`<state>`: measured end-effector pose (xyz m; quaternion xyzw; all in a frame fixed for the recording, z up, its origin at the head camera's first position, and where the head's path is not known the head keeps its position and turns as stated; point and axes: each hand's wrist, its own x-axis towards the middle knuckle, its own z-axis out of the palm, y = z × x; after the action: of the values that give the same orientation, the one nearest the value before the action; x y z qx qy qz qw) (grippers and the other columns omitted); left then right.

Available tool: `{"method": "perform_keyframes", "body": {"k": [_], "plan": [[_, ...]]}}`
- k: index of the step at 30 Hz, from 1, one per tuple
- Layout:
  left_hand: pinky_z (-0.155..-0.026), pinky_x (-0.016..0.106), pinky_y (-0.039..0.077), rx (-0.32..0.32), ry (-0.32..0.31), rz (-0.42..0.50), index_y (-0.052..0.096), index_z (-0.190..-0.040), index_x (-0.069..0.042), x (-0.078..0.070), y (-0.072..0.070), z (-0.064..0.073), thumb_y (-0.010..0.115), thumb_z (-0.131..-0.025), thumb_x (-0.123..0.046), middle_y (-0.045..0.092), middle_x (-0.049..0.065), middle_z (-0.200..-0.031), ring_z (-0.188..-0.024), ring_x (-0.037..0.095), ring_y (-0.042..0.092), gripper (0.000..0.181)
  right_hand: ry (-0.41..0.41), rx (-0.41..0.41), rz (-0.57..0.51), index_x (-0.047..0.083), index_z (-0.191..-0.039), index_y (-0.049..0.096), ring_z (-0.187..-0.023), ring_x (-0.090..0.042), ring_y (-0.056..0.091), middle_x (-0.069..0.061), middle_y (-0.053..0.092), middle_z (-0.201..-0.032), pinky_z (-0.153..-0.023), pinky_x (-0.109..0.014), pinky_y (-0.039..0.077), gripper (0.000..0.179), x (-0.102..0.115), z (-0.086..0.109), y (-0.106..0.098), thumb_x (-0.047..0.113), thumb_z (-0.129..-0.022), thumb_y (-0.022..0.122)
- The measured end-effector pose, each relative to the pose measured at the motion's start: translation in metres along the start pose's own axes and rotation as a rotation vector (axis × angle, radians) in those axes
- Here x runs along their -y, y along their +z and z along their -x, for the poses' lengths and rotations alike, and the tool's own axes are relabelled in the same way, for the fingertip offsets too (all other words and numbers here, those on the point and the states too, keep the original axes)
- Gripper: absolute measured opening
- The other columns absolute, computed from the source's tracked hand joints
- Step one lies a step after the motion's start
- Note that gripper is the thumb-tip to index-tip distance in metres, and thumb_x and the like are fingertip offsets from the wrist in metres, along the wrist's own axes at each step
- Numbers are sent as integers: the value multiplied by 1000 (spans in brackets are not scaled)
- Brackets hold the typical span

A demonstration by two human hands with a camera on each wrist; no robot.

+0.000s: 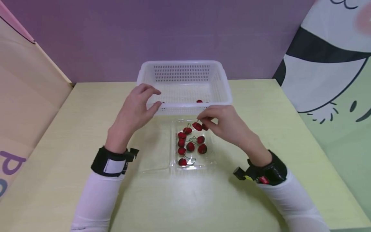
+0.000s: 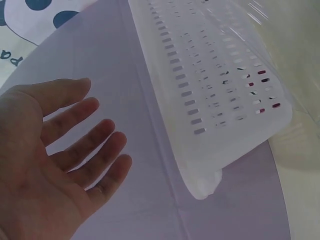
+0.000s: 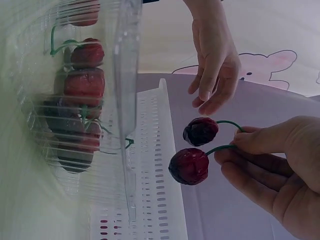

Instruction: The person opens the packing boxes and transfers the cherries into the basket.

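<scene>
Two dark red cherries (image 3: pixel 190 166) hang by green stems from my right hand (image 3: pixel 280 170), whose thumb and fingertips pinch the stems. In the head view that hand (image 1: pixel 224 124) is over the far right part of a clear plastic container (image 1: pixel 208 161), where several cherries (image 1: pixel 190 146) with stems lie. My left hand (image 1: pixel 133 108) hovers by the front left of a white plastic basket (image 1: pixel 185 109), holding nothing. Its fingers (image 2: pixel 92 132) are spread and slightly bent in the left wrist view. A few cherries (image 1: pixel 199 101) show inside the basket, partly hidden by its front wall.
The container's clear lid (image 1: pixel 153 151) lies opened out to the left on the pale wooden table (image 1: pixel 185 203). Behind the basket stands a purple wall (image 1: pixel 185 32). Printed panels (image 1: pixel 333 80) border the table's sides.
</scene>
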<state>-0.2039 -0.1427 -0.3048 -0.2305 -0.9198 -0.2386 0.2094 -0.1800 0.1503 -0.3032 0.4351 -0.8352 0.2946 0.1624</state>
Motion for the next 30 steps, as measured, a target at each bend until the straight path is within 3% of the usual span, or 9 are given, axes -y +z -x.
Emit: {"method": "perform_keyframes", "body": {"k": [10,19,30], "plan": [[-78,30,48,-1,98,42,69,-105,-3,-12,-4,1,72,-90,-9,64,6,-103,-90,21,61,17,49,-15,27,2,-93,74,-73,-13,64,-1,69,-90,-64,-22,49,14,-1,-3,-6,-5,-82,75],[-76,26,49,93,142,69,69,-103,-2,-24,-2,3,71,-90,-6,66,5,-98,-85,20,64,14,60,-86,63,3,-94,75,-71,-10,65,1,70,-90,-66,-21,50,15,-10,-5,-18,-5,-82,76],[-72,22,47,210,229,67,70,-98,-4,-37,5,2,69,-90,-7,64,1,-90,-80,17,62,8,103,-86,68,2,-93,75,-72,-14,69,0,70,-89,-67,-28,53,13,-19,-10,-28,-6,-84,73]]}}
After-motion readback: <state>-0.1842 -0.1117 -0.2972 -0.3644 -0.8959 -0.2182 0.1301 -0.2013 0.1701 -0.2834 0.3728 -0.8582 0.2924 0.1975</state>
